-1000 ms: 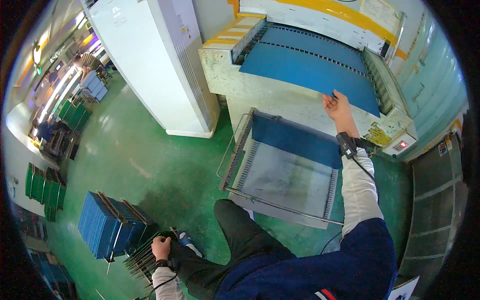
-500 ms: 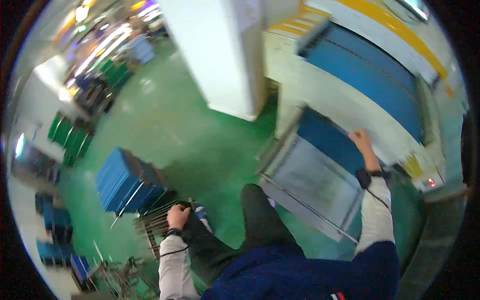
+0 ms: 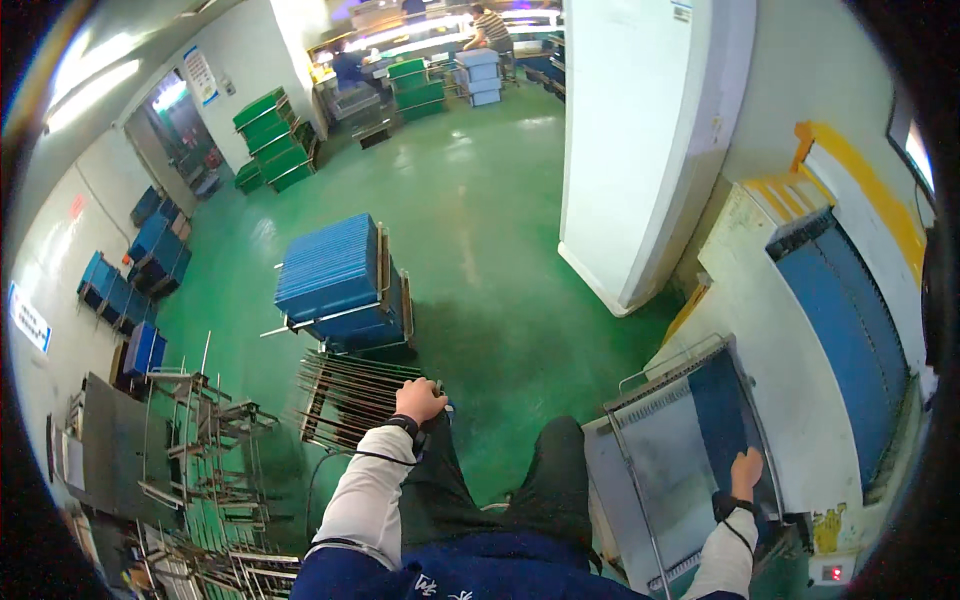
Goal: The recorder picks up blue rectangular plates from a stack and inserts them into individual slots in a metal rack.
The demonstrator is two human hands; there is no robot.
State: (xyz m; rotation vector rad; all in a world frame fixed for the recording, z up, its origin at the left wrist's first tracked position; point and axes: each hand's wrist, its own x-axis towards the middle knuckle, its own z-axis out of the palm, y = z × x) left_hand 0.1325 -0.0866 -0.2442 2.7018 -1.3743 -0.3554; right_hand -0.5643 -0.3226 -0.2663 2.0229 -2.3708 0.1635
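My left hand (image 3: 420, 400) is curled into a closed shape beside my knee, close to a rack of thin metal rods (image 3: 352, 392). Whatever may be inside its fingers is hidden. On the right, my right hand (image 3: 746, 472) is over the far-right part of a metal-framed rack (image 3: 627, 465). This rack carries a pale, translucent sheet (image 3: 655, 460) with a dark blue panel (image 3: 716, 400) beside it. The right fingers look drawn together near the blue panel's right edge; I cannot see what they grip.
A stack of blue trays (image 3: 335, 270) stands ahead of the rod rack. To the right are a machine with a blue belt (image 3: 835, 330) and a white pillar (image 3: 625, 150). Metal frames (image 3: 215, 430) stand at left; green crates (image 3: 275, 140) and people (image 3: 490, 28) are farther off.
The view has swung left, so the pillar, machine and framed rack sit farther right. My left hand stays near the rod rack and my right hand stays by the blue panel.
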